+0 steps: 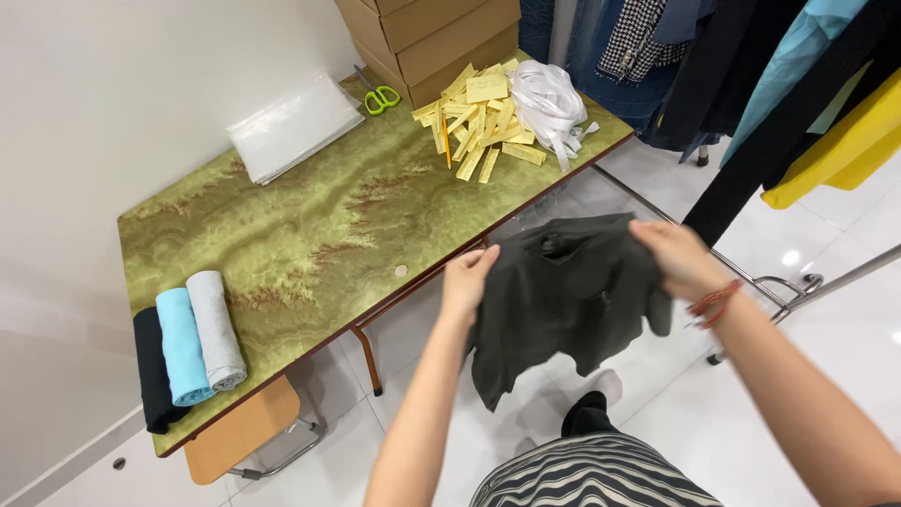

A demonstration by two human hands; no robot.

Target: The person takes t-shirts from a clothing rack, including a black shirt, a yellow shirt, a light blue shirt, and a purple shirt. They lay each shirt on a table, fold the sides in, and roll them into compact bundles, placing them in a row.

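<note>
Both hands hold up a dark grey garment in the air, off the right edge of the green marbled table. My left hand grips its left side. My right hand, with a red cord on the wrist, grips the upper right part. The cloth hangs crumpled below the hands, over the white floor. Three rolled garments lie at the table's near left corner: a black one, a light blue one and a grey one.
At the table's far end lie a heap of yellow paper tags, white ribbon, green-handled scissors, clear plastic bags and cardboard boxes. Clothes hang on a rack at the right. A wooden stool stands under the table.
</note>
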